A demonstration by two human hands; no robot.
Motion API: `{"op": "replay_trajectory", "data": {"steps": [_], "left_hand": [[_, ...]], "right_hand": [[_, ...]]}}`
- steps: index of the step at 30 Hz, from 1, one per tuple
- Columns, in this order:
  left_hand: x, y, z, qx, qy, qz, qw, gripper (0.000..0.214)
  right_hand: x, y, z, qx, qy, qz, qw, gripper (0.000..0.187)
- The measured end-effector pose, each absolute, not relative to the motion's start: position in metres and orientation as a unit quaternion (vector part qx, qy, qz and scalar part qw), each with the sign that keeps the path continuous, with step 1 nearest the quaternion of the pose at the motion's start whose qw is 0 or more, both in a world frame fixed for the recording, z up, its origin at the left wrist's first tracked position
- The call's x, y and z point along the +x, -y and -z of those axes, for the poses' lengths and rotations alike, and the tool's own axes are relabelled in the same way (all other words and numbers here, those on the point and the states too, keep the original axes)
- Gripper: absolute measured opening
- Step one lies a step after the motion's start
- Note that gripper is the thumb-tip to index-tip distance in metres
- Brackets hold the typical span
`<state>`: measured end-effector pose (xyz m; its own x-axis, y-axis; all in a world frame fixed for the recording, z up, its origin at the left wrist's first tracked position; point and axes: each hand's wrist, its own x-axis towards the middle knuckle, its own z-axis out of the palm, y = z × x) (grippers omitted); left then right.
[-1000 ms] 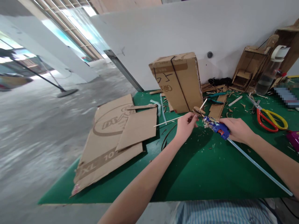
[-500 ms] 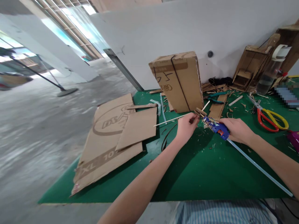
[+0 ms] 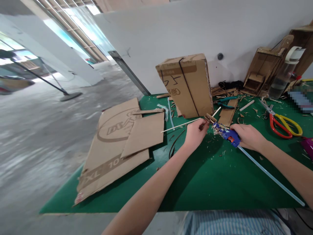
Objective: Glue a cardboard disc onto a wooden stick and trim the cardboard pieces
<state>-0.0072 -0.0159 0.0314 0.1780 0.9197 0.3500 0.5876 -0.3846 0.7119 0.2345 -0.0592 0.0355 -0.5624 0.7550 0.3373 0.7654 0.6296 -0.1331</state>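
My right hand (image 3: 246,135) is closed around a blue hot glue gun (image 3: 231,136), and a long translucent glue stick (image 3: 269,174) trails from its back end. The gun's nozzle end, crusted with scraps, points at a small cardboard piece (image 3: 209,118). That piece is pinched in the fingers of my left hand (image 3: 196,131). A thin pale wooden stick (image 3: 179,125) runs out to the left of this hand, and another pale end shows beyond the piece. Whether nozzle and cardboard touch, I cannot tell.
A tall cardboard box (image 3: 187,86) stands behind my hands. Flat cardboard sheets (image 3: 144,133) lie to the left. Teal pliers (image 3: 226,102), scissors (image 3: 281,122), a bottle (image 3: 281,76) and cardboard scraps are on the right of the green table (image 3: 207,192).
Almost nothing differs. Both hands keep their place, and the glue stick's tail has shifted very slightly.
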Motion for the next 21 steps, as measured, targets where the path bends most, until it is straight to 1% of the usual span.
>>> {"op": "replay_trajectory", "data": {"steps": [9, 11, 12, 15, 17, 21], "left_hand": [[-0.0070, 0.0200, -0.0349, 0.753, -0.545, -0.356, 0.097, 0.021], [-0.0060, 0.0212, -0.0363, 0.750, -0.544, -0.363, 0.093, 0.021], [-0.0054, 0.0216, -0.0368, 0.748, -0.537, -0.373, 0.115, 0.022], [-0.0041, 0.0216, -0.0371, 0.726, -0.497, -0.409, 0.242, 0.025], [-0.0038, 0.0204, -0.0358, 0.702, -0.483, -0.424, 0.306, 0.027], [-0.0044, 0.0166, -0.0303, 0.680, -0.487, -0.436, 0.332, 0.025]], "right_hand": [[0.2316, 0.0596, -0.0357, -0.440, 0.881, 0.008, 0.172, 0.021], [0.2320, 0.0592, -0.0352, -0.442, 0.880, 0.007, 0.174, 0.021], [0.2326, 0.0589, -0.0349, -0.444, 0.879, 0.005, 0.176, 0.021], [0.2349, 0.0580, -0.0344, -0.451, 0.874, 0.005, 0.184, 0.023], [0.2361, 0.0578, -0.0341, -0.450, 0.874, 0.008, 0.184, 0.023], [0.2358, 0.0584, -0.0331, -0.445, 0.877, 0.009, 0.182, 0.023]]}}
